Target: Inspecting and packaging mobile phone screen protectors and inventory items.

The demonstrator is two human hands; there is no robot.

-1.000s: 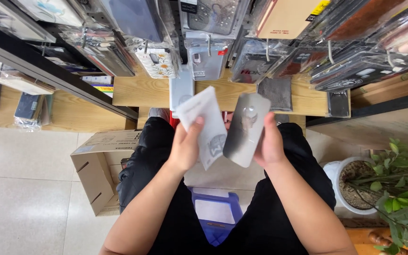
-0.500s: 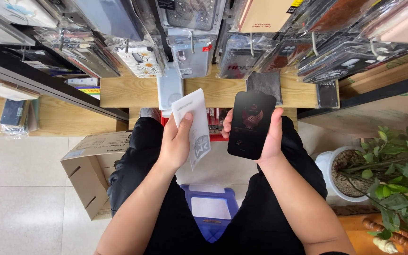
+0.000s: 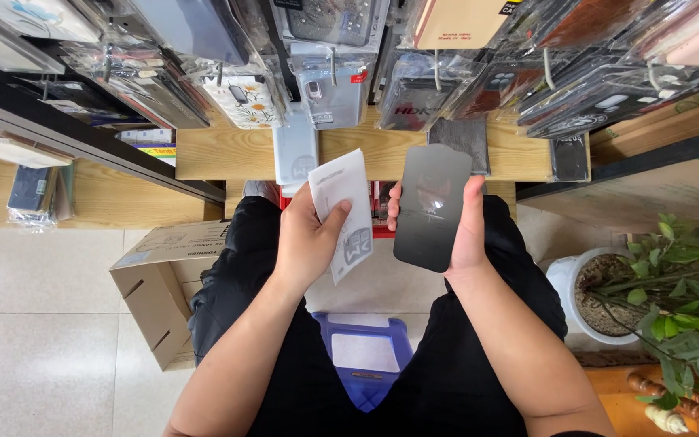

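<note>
Small retail shop selling phone accessories. Phone cases in clear plastic packets (image 3: 341, 73) are hanging in crowded rows from display hooks, filling the space above and beyond the fingers (image 3: 329, 235). One floral-printed case (image 3: 240, 101) is showing among them, up and to the left. A wooden shelf (image 3: 236, 154) is running behind the hanging stock, with more bagged goods (image 3: 30, 190) lying on a lower shelf far to the left. An open cardboard carton (image 3: 159, 291) is sitting on the pale tiled floor (image 3: 34, 324) below and left of the fingers. A potted plant (image 3: 665, 299) is standing to the right. A blue plastic stool (image 3: 366, 356) is showing beneath the seated person.
</note>
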